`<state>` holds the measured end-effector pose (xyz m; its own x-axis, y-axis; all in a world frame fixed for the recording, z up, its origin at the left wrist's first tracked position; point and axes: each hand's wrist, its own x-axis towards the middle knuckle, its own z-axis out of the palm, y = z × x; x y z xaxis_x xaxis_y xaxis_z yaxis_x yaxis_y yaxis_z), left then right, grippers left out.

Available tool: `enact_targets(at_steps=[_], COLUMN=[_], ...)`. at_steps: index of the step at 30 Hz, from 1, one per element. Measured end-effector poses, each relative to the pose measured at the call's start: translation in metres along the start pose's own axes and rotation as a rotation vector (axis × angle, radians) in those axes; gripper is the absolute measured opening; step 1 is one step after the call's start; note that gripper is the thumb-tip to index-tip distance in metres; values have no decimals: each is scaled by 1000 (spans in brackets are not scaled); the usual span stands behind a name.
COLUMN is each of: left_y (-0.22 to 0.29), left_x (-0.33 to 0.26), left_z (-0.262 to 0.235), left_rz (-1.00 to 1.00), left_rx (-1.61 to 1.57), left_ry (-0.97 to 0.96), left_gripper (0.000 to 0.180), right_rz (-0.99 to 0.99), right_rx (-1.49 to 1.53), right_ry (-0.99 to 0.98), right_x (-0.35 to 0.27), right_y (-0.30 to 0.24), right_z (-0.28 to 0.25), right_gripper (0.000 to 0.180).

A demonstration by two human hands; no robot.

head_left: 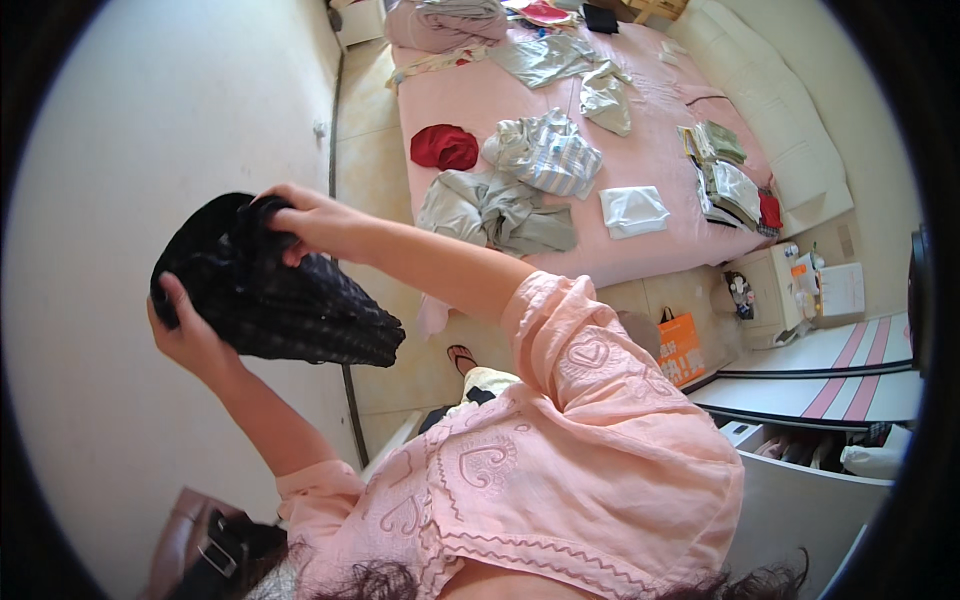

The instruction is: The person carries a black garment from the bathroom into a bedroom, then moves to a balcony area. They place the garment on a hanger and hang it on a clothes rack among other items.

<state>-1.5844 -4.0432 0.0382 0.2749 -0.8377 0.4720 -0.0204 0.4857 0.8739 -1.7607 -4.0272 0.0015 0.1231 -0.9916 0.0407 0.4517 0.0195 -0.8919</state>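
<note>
A dark black garment (pixel 320 310) with a faint check pattern is held up at the left, in front of the white wall. I cannot make out which kind of garment it is. At its lower left edge my left hand (pixel 195 335) grips it, the thumb lying on the near side. My right hand (pixel 318 222) is closed on a bunched fold near the top opening. The fabric hangs gathered between both hands and stretches toward the right, clear of the bed.
On the pink-sheeted bed (pixel 380 95) lie a red cloth (pixel 444 147), grey clothes (pixel 500 212), a striped garment (pixel 550 155), a folded white cloth (pixel 634 211) and a folded stack (pixel 728 180). An orange bag (pixel 681 350) and an open drawer (pixel 815 462) are at the right; a buckled dark strap (pixel 222 555) is lower left.
</note>
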Motion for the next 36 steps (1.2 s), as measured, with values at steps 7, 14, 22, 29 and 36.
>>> enact_targets(at_steps=[7,14,22,29,36], left_y=[-41,-97,-160,-187,-217], left_x=[60,133,222,267,316], left_z=[32,79,148,217,283], left_rz=[-26,-7,-2,-95,-10], left_rx=[198,212,96,-172,31], left_ry=[-150,-251,-636,-977,-918], left_gripper=[43,33,36,79,49], right_rz=[8,-24,-145,-229,-259], right_rx=[-16,-15,-75,-179,-262], right_ry=[-106,-69,99,228,202], right_x=[83,168,256,314,383], right_y=[-5,-18,-29,-57,-84], right_z=[-23,-49,-90,-139,-193], right_gripper=[32,31,29,31,33])
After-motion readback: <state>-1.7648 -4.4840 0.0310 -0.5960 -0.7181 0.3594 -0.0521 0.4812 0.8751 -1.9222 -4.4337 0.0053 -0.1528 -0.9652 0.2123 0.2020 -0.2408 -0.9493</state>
